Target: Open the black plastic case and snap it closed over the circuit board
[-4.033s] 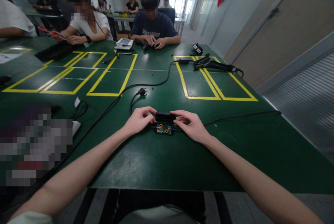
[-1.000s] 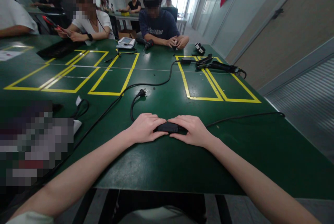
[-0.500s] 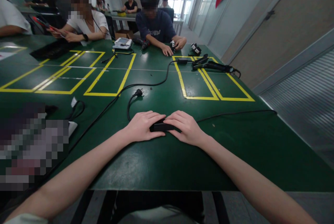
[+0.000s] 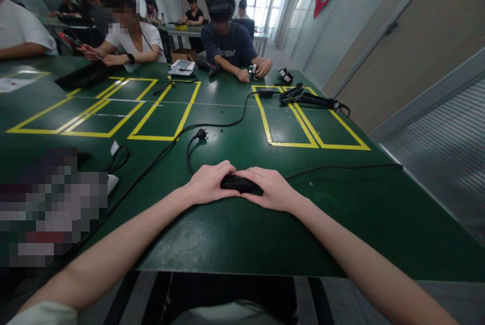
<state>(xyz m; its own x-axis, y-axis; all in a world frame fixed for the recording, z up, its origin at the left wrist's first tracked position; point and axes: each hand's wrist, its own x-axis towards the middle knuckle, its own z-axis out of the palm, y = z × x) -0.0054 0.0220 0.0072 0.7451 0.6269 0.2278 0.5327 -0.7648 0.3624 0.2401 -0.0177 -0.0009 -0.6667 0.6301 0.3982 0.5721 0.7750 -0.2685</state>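
Both hands grip a black power adapter (image 4: 241, 184) on the green table (image 4: 235, 239), close to its front edge. My left hand (image 4: 209, 182) wraps its left end, thumb along the near side and fingers over the far side. At the other end, my right hand (image 4: 271, 187) holds it the same way. A short cord with a black plug (image 4: 201, 134) curves out past my left hand. From behind my right hand a thin black cable (image 4: 341, 167) runs to the table's right edge. The adapter's underside and far side are hidden.
A long black cord (image 4: 212, 125) crosses the table to a black handheld tool (image 4: 312, 98). Yellow tape rectangles (image 4: 295, 144) mark the surface. A blurred-out item (image 4: 56, 203) lies at left. Across the table, a person in dark blue (image 4: 227, 44) handles a small object.
My fingers have shifted on the adapter, and more of its top and near side shows between my hands. The whole view has tilted slightly upward.
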